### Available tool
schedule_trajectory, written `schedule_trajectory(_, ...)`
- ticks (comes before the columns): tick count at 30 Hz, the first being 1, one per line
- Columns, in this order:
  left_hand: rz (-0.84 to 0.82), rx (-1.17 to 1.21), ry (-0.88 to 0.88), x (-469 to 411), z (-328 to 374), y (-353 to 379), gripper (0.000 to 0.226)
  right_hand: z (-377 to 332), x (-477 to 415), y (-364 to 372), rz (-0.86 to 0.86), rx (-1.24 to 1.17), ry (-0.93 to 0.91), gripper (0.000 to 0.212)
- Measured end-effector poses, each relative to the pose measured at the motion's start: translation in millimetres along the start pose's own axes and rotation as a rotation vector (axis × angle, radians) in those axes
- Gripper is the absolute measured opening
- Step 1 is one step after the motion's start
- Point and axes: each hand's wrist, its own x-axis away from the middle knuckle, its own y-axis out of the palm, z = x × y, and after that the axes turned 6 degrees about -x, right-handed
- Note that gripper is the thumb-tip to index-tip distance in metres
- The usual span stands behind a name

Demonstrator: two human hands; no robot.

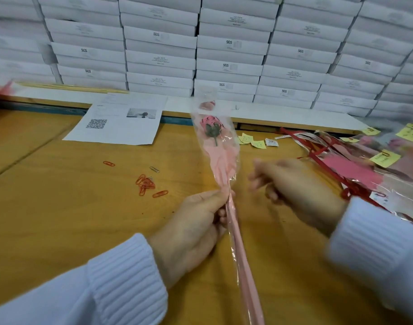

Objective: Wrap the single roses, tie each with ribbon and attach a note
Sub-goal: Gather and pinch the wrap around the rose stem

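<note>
Rose (215, 137): single stem w/ pink bud at the top, dark green sepals and a short bit of stem showing. It sits in a clear film sleeve over pink paper, w/ red print on the film near the bud.
Sleeve shape: wide at the bud, pinched in at mid-length, then a long thin pink tail running to the btm edge.
Position: held above the table (60, 207), centre of view, bud end pointing away from the person.
Left hand (196, 228): thumb and fingers curled round the sleeve at the pinched part.
Right hand (292, 191): just right of the rose, not touching it. Blurred; fingers loosely spread, nothing seen in them.
Sleeves: white ribbed knit cuffs.
Table: yellow-brown wood grain, smooth.
Paper clips (145, 184): small orange-red heap left of the hands, a few loose.
Printed sheet (121, 120): white, QR code + photo, lies flat at the back.
Yellow notes (252, 141): small slips behind the right hand.
Wrapped pile (364, 170): far right, glossy film, pink paper, red ribbons (318, 146), clipped yellow notes.
Boxes (229, 55): flat white cartons stacked as a wall behind.
</note>
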Motion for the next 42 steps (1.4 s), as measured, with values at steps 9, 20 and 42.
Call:
schedule_trajectory(9,-0.047,-0.014,0.040,-18,0,-3,0.022,-22,-217,-27,0.195,0.792,-0.304,0.042)
schedule_trajectory(20,0.014,-0.074,0.036,-39,2,-10,0.021,-24,-342,-6,0.063,1.060,-0.192,0.058)
schedule_trajectory(42,0.043,0.002,0.022,-37,3,-7,0.020,-5,-293,-22,0.122,1.378,-0.698,0.020)
